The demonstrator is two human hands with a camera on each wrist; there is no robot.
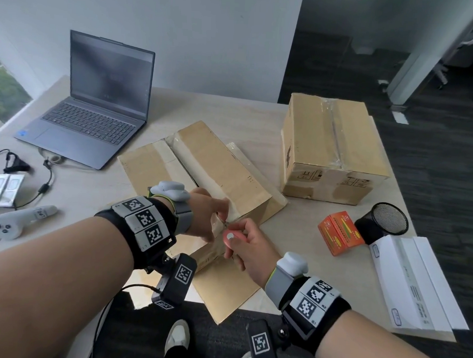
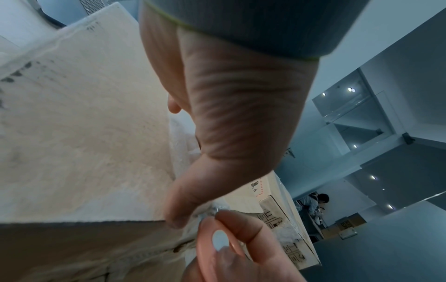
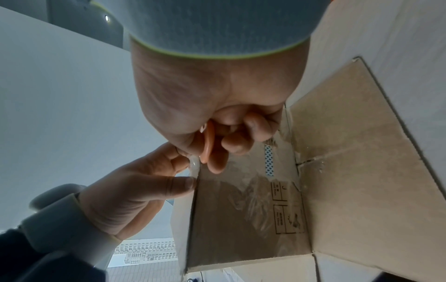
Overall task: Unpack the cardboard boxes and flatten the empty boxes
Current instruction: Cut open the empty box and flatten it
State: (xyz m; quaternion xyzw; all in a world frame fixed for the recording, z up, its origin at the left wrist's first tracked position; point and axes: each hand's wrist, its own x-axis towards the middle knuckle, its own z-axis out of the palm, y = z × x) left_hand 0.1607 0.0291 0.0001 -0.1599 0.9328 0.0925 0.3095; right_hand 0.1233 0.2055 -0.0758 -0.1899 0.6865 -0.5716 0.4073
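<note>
An opened cardboard box (image 1: 217, 161) lies on its side at the table's near middle, flaps spread. At its near top corner my left hand (image 1: 222, 215) pinches a bit of clear tape (image 3: 194, 165) between thumb (image 2: 178, 209) and fingers. My right hand (image 1: 237, 241) grips a small pink cutter (image 1: 229, 237) with a white button, its tip right by the pinched tape. The cutter (image 3: 211, 145) shows in the right wrist view against the box's taped end (image 3: 241, 209). A second box (image 1: 331, 148), taped closed, stands at the back right.
An open laptop (image 1: 96, 101) sits at the back left, with cables (image 1: 45, 178) and a grey controller (image 1: 19, 221) nearer. Right of the box are two orange cartons (image 1: 340, 232), a black mesh cup (image 1: 385, 221) and white flat boxes (image 1: 417, 281). The table's near edge (image 1: 260, 309) is close.
</note>
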